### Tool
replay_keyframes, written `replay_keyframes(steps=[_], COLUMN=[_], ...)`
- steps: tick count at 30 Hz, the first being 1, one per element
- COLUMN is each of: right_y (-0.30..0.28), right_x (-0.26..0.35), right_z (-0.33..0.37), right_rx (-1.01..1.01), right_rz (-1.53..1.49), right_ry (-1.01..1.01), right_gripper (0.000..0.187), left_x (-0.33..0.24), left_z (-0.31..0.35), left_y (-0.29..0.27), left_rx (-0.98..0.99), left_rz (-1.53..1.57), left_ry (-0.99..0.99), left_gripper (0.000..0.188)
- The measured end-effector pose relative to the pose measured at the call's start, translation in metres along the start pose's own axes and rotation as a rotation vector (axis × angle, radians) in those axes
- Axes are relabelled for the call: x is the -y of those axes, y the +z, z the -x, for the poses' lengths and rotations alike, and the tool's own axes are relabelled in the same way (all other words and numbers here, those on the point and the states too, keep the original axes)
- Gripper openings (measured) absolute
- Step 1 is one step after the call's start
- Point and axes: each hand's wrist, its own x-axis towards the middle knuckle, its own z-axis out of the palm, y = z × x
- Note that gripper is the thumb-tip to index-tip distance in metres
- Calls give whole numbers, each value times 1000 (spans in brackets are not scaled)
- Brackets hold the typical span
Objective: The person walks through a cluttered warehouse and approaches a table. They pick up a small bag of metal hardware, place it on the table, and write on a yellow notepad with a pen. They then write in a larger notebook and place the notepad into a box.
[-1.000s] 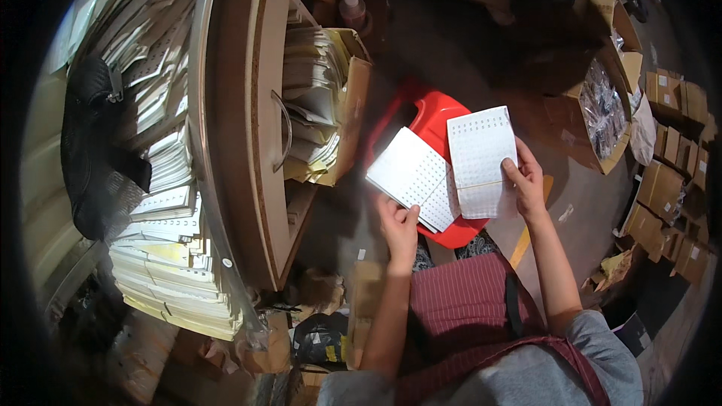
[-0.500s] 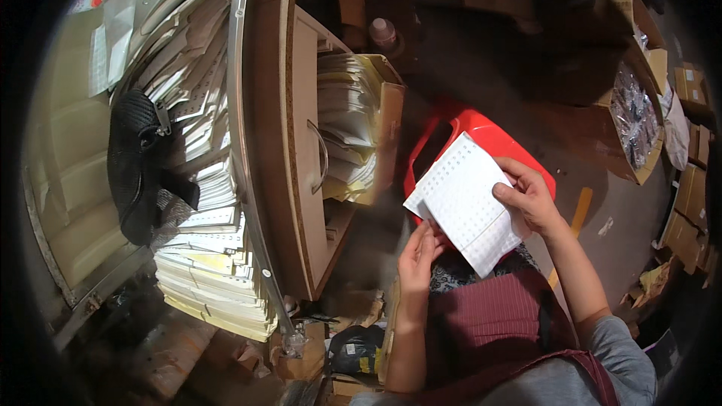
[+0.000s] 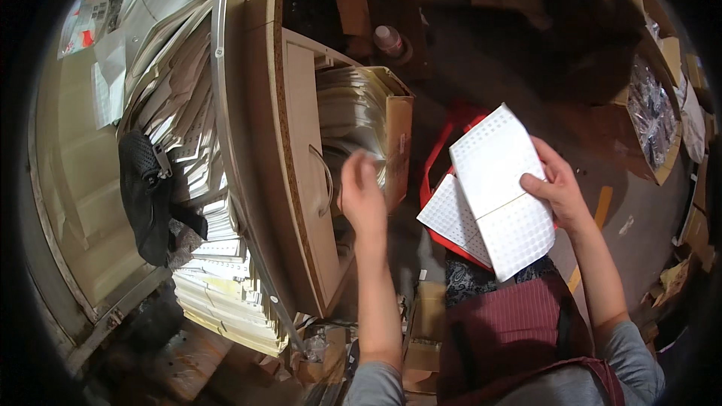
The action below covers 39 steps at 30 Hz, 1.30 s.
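My right hand (image 3: 555,184) grips white printed sheets (image 3: 496,173), thumb on top, over my lap. The sheets bear rows of small marks, and a thin line, maybe a band, crosses the upper one. Another sheet (image 3: 456,216) with a dotted grid pokes out beneath on the left. My left hand (image 3: 363,192) is raised off the sheets, in front of an open carton (image 3: 400,135) packed with upright paper sheets. Motion smears its fingers, and whether it touches anything cannot be made out. Behind the held sheets, a red plastic stool or seat (image 3: 435,169) is mostly hidden.
A wooden cabinet with a curved metal handle (image 3: 325,180) stands left of the carton. On its metal-edged top lie thick paper stacks (image 3: 226,308) and a black mesh bag (image 3: 143,203). A capped bottle (image 3: 387,40) stands at the back. Cartons with plastic-wrapped goods (image 3: 650,105) line the right.
My left hand has let go of the sheets and moved left and up toward the carton. The sheets, still in my right hand, have shifted right and fanned apart. The view has turned slightly.
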Motion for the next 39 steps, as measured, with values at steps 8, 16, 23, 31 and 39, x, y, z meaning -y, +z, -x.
replay_keyframes(steps=[8, 16, 23, 31, 39], right_y=[-18, -12, -12, -14, -6], right_x=[3, -2, 5, 5, 5], right_z=[-7, -14, -17, -15, -17], right_rx=[-77, -27, -21, -10, 8], right_rz=[-13, -51, -40, -17, -33], right_ry=[2, -8, -25, -12, -25], right_gripper=[75, 76, 75, 75, 81], left_x=[33, 40, 38, 30, 21], left_z=[-71, -72, -29, -25, -21], left_y=[15, -4, -27, -20, -7], left_rx=[-121, -21, 0, 38, -54], left_rz=[-872, -880, -743, -884, -1053], left_ry=[243, 264, 96, 27, 159], left_gripper=[47, 44, 42, 28, 25])
